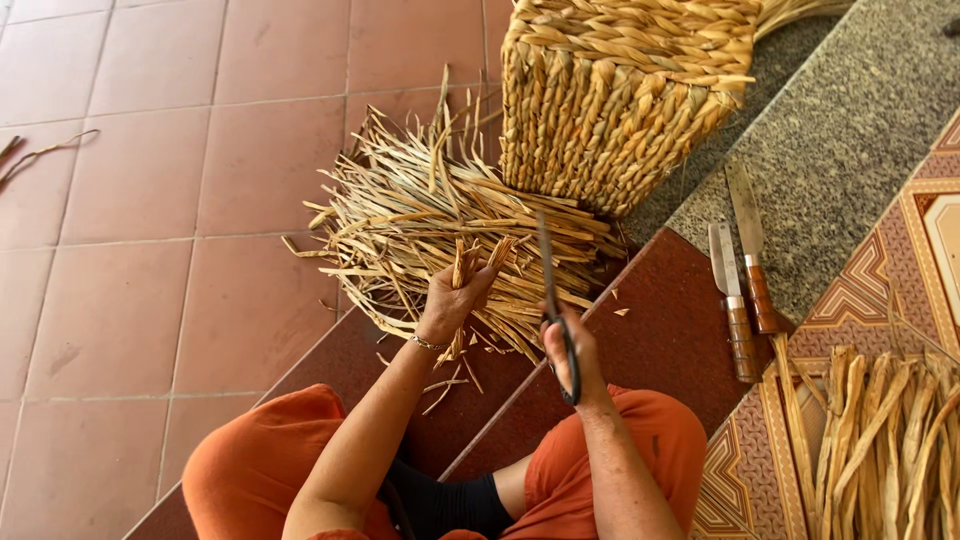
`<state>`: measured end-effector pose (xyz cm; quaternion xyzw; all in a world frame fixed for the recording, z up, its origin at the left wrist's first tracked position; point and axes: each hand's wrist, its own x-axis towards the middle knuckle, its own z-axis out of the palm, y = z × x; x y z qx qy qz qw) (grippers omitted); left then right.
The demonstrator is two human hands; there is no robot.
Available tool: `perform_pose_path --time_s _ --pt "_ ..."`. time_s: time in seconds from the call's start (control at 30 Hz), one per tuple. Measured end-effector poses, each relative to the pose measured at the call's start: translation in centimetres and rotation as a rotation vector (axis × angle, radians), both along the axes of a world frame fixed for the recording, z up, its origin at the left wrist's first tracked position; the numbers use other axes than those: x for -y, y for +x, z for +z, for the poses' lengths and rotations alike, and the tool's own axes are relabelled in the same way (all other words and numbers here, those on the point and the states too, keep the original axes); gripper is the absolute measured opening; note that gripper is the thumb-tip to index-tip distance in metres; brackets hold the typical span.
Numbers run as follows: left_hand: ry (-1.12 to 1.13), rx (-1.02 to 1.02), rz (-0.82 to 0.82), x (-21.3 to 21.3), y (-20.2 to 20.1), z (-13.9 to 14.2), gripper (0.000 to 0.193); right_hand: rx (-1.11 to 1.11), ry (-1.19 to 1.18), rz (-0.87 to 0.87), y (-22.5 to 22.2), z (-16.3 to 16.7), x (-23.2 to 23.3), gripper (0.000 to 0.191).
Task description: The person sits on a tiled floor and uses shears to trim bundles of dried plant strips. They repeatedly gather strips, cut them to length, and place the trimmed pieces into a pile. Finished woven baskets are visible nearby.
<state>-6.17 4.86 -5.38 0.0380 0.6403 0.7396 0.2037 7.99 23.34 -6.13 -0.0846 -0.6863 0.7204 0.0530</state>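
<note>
My left hand [450, 300] grips a small bundle of dried straw strips [470, 262], their cut ends pointing up. My right hand [572, 350] is closed on the handles of dark metal shears [550, 275], whose blades point up beside the bundle. Just beyond both hands lies a heap of cut straw scraps [420, 210] on the floor. A woven straw basket [620, 90] stands behind the heap, with unwoven strand ends hanging down its side.
Two wooden-handled knives [745, 270] lie on the grey stone step at right. A sheaf of long dried strips [880, 440] rests on the patterned tiles at lower right. My orange-clad knees fill the bottom. Pink floor tiles [150, 200] stretch to the left.
</note>
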Motion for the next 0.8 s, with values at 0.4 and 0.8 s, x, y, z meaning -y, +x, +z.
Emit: perform_pose_path --time_s 0.4,0.8 --pt "-0.059 -0.048 -0.034 1.4 1.6 2.2 0.018 0.064 0.185 0.154 0.6 0.9 2.0 0.085" --pt "-0.137 -0.009 -0.088 1.4 1.4 0.4 0.027 0.061 0.284 0.022 0.7 0.4 2.7 0.06"
